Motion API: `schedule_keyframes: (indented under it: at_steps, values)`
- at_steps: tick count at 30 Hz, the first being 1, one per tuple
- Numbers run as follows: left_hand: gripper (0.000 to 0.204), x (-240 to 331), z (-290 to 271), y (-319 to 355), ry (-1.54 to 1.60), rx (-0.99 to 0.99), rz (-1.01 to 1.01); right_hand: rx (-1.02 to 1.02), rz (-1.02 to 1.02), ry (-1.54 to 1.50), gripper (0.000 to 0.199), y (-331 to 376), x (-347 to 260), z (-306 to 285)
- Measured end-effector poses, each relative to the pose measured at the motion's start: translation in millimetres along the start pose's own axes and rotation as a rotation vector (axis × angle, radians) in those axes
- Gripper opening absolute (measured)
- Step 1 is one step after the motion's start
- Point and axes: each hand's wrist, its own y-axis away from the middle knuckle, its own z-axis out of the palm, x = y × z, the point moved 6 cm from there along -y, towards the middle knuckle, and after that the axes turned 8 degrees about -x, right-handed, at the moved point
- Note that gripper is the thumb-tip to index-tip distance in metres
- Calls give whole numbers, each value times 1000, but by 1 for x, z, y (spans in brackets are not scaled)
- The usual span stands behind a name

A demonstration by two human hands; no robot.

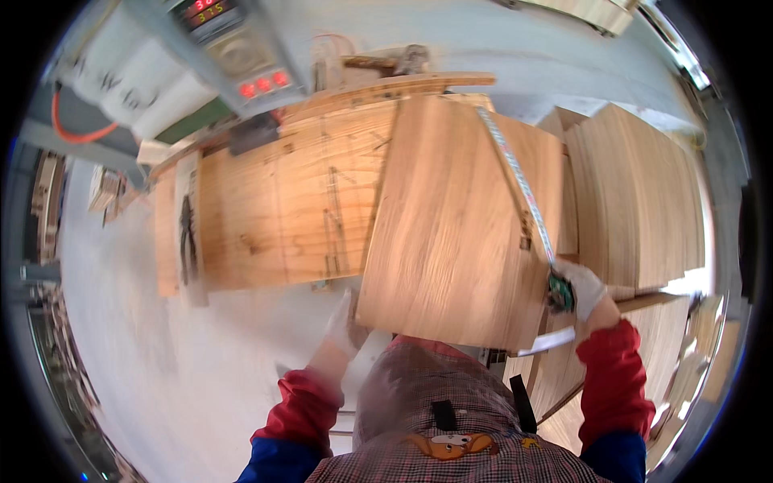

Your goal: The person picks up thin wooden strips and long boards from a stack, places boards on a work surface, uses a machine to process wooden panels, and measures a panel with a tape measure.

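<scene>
A wide wood-grain board (455,233) lies at a slant over the right part of the workbench, its near edge reaching toward my apron. My left hand (346,326), in a pale glove and blurred, grips the board at its near left corner; part of its fingers is hidden there. In my gloved right hand (583,288) is a tape measure (561,292) with a dark green case, beside the board's right edge. Its pulled-out blade (515,177) runs slantwise across the board to the far edge. Dark marks show on the board near the blade.
The pale wooden workbench top (282,209) has pliers (188,240) at its left end. Stacked wooden panels (636,201) stand close on the right, with more boards (564,374) below them. A machine panel with lit red buttons (264,84) rises at the far left, near an orange hose (76,137).
</scene>
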Motion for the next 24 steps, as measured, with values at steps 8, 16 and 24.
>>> schedule_keyframes:
  at_steps: [8,16,24]
  values:
    - [52,-59,-29,68,-37,-50,23,-306,-217,-182,23,37,78,134]
    - [54,16,-40,84,-239,319,317,-504,-114,239,20,16,85,188]
    - [48,41,-69,94,-39,372,570,-141,-497,1335,18,28,-22,124]
